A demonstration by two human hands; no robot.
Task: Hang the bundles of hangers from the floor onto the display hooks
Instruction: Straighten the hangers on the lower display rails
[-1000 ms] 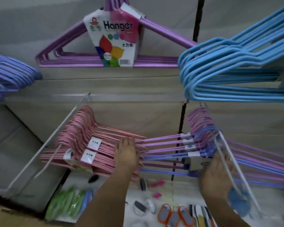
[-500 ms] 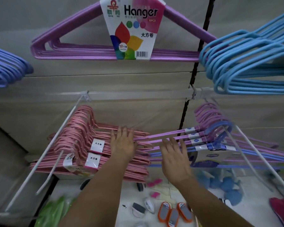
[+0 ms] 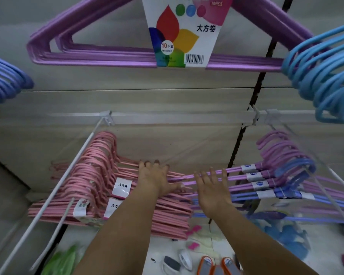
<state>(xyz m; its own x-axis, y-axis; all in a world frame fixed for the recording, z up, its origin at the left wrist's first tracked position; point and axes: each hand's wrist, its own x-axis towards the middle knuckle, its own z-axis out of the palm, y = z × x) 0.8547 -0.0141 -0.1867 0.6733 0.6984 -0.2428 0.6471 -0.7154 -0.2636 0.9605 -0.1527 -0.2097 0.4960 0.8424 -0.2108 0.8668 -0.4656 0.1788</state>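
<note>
Pink hangers [image 3: 91, 175] hang bunched on a white hook [image 3: 54, 197] at lower left, their long arms running rightward to meet the purple and blue hangers [image 3: 274, 175] on the right. Left hand [image 3: 157, 179] lies flat, fingers spread, on the pink arms; right hand [image 3: 213, 189], nearer the purple ones, rests spread over them, gripping nothing. Purple hangers [image 3: 91, 56] with a label card [image 3: 183, 34] hang above, clear of both.

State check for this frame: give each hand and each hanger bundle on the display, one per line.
Left hand: open, fingers spread on the pink hangers.
Right hand: open, fingers straight over the lilac bars.
Pink hangers: hung on the white hook.
Lilac and blue bundles: hung, banded.
Purple pack: hung above, label on.
</note>
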